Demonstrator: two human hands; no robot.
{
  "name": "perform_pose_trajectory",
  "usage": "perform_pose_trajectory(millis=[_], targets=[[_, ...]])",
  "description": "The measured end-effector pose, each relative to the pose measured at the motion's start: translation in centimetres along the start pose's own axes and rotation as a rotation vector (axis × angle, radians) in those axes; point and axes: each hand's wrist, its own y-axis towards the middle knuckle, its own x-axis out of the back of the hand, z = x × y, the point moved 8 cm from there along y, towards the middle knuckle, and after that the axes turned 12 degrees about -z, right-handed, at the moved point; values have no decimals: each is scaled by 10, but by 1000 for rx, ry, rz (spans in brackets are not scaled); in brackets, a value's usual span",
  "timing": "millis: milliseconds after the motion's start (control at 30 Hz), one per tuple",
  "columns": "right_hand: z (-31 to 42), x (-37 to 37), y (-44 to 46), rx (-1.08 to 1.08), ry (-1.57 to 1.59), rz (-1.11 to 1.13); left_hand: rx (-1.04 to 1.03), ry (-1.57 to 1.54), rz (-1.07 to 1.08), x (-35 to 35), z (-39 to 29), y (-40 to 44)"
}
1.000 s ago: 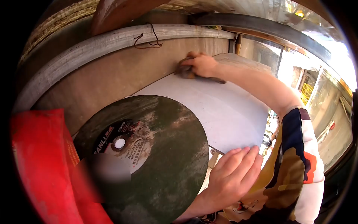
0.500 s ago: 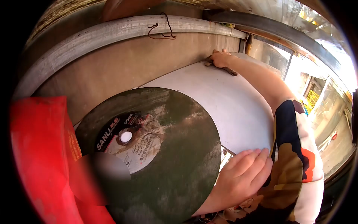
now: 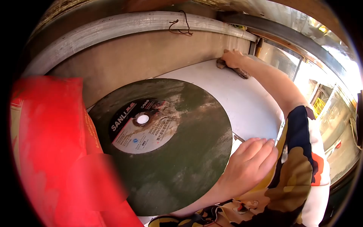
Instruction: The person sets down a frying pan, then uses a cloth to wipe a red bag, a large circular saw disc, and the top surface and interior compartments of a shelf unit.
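My right hand (image 3: 233,59) reaches to the far end of the white surface (image 3: 245,109), close to the back panel. Its fingers are closed on a dark brown, wooden-looking tool (image 3: 241,72), whose exact kind is partly hidden by the hand. Nearer to me, my left hand (image 3: 251,162) is beside the right edge of a large dark green cutting disc (image 3: 177,178). The left fingers are bent and pressed together; the palm and anything in it are hidden. The disc has a round SANLI label and a centre hole, and covers part of my left forearm.
Red material (image 3: 53,132) fills the left side, overlapping the disc's edge. A brown panel (image 3: 151,56) stands behind the white surface, with a metal rail (image 3: 113,30) across it. Bent wire (image 3: 183,28) hangs on the rail. Window frames are at the right.
The view has shifted slightly, so the disc and red material appear higher and farther right. My right hand still holds the brown tool at the far end; my left hand keeps its bent shape.
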Motion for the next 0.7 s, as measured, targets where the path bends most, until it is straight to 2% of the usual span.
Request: perform_pose_trajectory(millis=[200, 300, 367, 400, 467, 500, 700], targets=[[116, 119, -43, 222, 134, -466, -7, -33, -3, 0, 2, 1], [157, 134, -51, 282, 319, -450, 6, -34, 15, -1, 4, 2], [175, 127, -48, 397, 768, -400, -6, -28, 6, -2, 8, 1], [170, 120, -47, 379, 770, -398, -4, -41, 17, -3, 9, 1], [172, 107, -51, 581, 712, -336, -6, -35, 6, -6, 12, 3], [163, 107, -60, 602, 727, -322, -8, -20, 15, -7, 11, 4], [76, 75, -125, 267, 569, -293, -12, -24, 44, -4, 11, 2]])
